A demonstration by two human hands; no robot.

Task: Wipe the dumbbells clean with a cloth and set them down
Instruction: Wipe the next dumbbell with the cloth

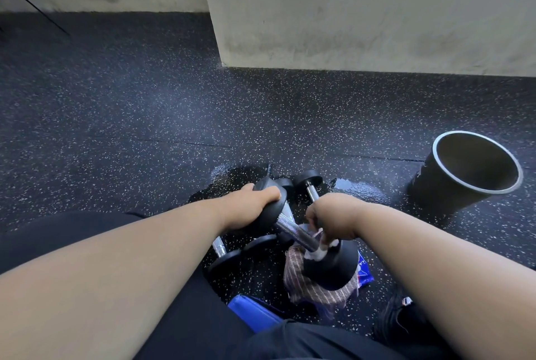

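Two bare forearms reach out from the bottom of the view, over dark trousers, with a blue object (252, 312) lying on the floor just in front of the lap. Beyond it a striped cloth (310, 287) is bunched on the floor, and the lower head of a tilted dumbbell (293, 232) rests on that cloth. A blue and white packet (365, 271) pokes out from behind that head on the right.

The right hand (333, 219) sits low on the metal handle, fingers curled and pinching a white wad of cloth (319, 252) against the bar where it meets the lower head. The left hand (252, 209) cups the upper head of the same dumbbell, fingers wrapped over its rim and held close together; the fingertips are hidden on the far side.

Under and behind the held one, more dumbbells lie on the floor: one (229, 252) to the left below the left wrist, another (310, 182) further back between the two hands, its chrome bar pointing towards the right hand. They crowd together, and how many lie there I cannot tell.

Around them the speckled black rubber floor (145, 116) shines with a wet patch (356, 185). Further right, well apart from the weights, stands a black bucket (467, 171), its mouth open towards the viewer. A pale concrete wall (362, 11) rises at the back.
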